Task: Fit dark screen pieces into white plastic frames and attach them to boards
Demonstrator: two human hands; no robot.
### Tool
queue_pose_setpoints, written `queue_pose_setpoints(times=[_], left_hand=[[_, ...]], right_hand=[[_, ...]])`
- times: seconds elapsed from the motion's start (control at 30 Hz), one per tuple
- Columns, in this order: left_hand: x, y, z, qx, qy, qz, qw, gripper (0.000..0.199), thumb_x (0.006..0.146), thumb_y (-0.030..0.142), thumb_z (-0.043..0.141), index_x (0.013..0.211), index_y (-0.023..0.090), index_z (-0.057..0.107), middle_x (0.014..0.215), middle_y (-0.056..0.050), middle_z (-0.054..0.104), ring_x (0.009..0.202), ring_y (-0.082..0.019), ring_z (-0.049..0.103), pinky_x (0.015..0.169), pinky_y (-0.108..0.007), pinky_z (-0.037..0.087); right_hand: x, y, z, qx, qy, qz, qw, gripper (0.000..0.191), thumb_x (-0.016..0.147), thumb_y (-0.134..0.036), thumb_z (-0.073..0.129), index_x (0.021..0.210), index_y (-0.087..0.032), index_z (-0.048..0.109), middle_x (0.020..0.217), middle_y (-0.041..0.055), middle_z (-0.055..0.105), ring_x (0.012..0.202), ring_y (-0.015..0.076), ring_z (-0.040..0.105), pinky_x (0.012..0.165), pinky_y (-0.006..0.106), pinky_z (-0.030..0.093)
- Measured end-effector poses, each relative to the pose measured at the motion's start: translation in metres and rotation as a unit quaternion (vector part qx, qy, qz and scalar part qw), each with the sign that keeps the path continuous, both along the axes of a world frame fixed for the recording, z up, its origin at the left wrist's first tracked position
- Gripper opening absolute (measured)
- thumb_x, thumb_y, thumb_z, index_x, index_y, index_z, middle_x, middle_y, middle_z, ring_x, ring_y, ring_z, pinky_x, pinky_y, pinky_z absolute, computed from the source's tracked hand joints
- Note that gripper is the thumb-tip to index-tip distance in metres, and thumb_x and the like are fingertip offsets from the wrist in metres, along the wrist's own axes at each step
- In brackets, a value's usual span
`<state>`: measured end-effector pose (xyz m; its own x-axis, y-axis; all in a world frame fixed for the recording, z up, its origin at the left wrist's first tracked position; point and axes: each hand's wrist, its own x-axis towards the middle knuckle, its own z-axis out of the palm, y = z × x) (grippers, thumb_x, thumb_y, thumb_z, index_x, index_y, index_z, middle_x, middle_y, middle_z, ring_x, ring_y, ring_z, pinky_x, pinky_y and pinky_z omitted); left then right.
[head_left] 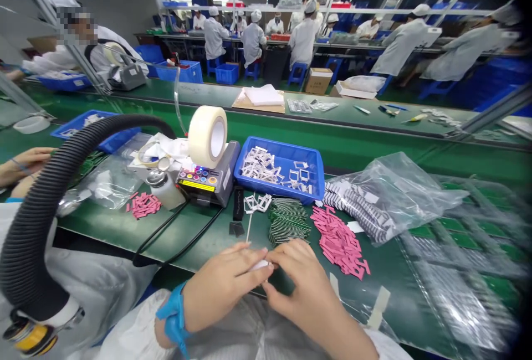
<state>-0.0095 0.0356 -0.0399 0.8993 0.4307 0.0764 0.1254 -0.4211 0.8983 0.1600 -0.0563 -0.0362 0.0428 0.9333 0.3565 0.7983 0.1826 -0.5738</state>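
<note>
Left hand (224, 285) & right hand (301, 277) are pinching small white piece (260, 265) steadily between clenched fingers (276, 257), keeping it low over green worktop (103, 227), near pink strips (338, 241).

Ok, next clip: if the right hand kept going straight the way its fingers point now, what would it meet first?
Probably the small white piece at its fingertips, held between the right hand and the left hand. The left hand's fingers lie just beyond it, though depth is hard to judge here.
</note>
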Motion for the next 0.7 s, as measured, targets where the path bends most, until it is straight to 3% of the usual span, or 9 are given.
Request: queue_pose_setpoints(times=[0.3,0.43,0.57,0.7], left_hand=[[-0.044,-0.013,-0.022,0.08,0.0,0.074,0.994,0.043,0.087,0.015,0.047,0.127,0.031,0.051,0.124,-0.008,0.063,0.116,-0.024,0.057,0.105,-0.04,0.036],[-0.071,-0.015,-0.037,0.206,-0.015,0.123,0.971,0.048,0.086,0.013,0.05,0.13,0.031,0.048,0.119,-0.004,0.067,0.11,-0.019,0.061,0.101,-0.033,0.043],[-0.099,-0.016,-0.046,0.322,-0.028,0.16,0.933,0.05,0.084,0.02,0.057,0.132,0.027,0.047,0.116,-0.002,0.068,0.106,-0.016,0.063,0.095,-0.024,0.046],[-0.116,-0.02,-0.054,0.284,-0.013,0.184,0.941,0.045,0.082,0.023,0.06,0.126,0.029,0.054,0.111,0.0,0.07,0.102,-0.015,0.065,0.092,-0.02,0.046]], right_hand=[[-0.036,0.024,0.003,-0.134,0.014,0.066,0.989,0.013,0.063,-0.012,0.061,0.074,-0.018,0.065,0.069,0.0004,0.058,0.069,0.0162,0.051,0.066,0.029,0.04],[-0.057,0.039,-0.002,-0.18,-0.004,0.101,0.979,0.006,0.062,-0.018,0.064,0.067,-0.017,0.062,0.068,0.0001,0.055,0.067,0.0149,0.048,0.065,0.028,0.036],[-0.076,0.055,-0.008,-0.234,0.096,0.17,0.953,0.012,0.057,-0.02,0.067,0.06,-0.016,0.056,0.062,-0.0022,0.048,0.065,0.0134,0.043,0.063,0.026,0.032],[-0.093,0.061,-0.014,-0.256,0.159,0.192,0.934,0.015,0.053,-0.015,0.066,0.055,-0.017,0.052,0.056,-0.0045,0.042,0.061,0.0119,0.04,0.06,0.025,0.029]])
